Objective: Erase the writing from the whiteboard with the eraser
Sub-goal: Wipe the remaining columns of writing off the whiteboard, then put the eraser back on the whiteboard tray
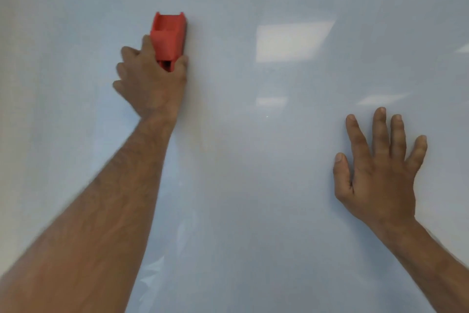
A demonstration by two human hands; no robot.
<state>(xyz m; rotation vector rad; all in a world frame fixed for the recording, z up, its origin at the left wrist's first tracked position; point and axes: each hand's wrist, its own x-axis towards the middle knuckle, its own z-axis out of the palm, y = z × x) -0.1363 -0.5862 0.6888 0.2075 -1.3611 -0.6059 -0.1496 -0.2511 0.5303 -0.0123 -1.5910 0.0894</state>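
The whiteboard (pixel 253 186) fills the whole view, pale and glossy, and I see no writing on it. A red eraser (pixel 168 35) stands upright against the board at the upper left. My left hand (pixel 152 81) grips its lower end, thumb on the right side and fingers on the left. At the lower right, my right hand (pixel 378 173) lies flat on the board with its fingers spread and nothing in it.
Bright reflections of ceiling lights (pixel 291 40) show on the board right of the eraser. My two forearms reach in from the bottom corners. No board edge or tray is in view.
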